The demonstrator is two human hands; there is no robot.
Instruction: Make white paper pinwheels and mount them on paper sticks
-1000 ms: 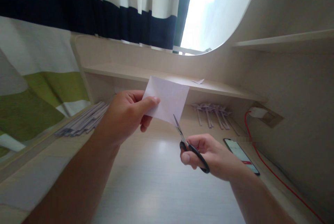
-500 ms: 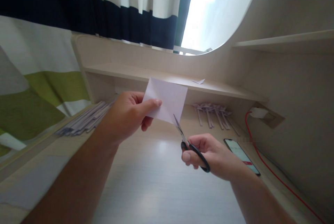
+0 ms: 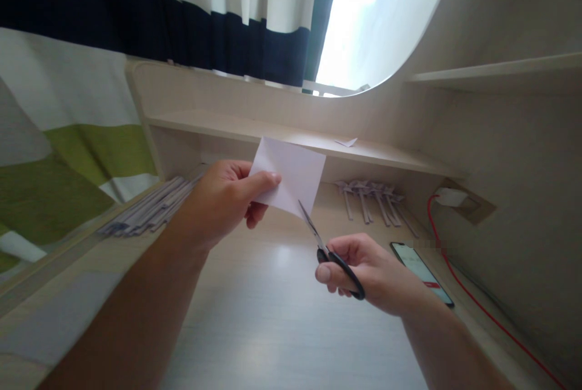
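Observation:
My left hand pinches a small white sheet of paper by its left edge, holding it up above the desk. My right hand grips black-handled scissors, fingers through the loops. The blades point up and left, and their tip touches the paper's lower edge near its right corner. Whether the blades are apart cannot be made out.
A pale wooden desk lies below. Several folded paper pieces lie at the back under a shelf. A stack of paper strips sits left. A phone and red cable lie right. Striped curtains hang behind.
The paper has sunk slightly and the scissor tip has shifted a little left along its lower edge. Both hands stay almost where they were.

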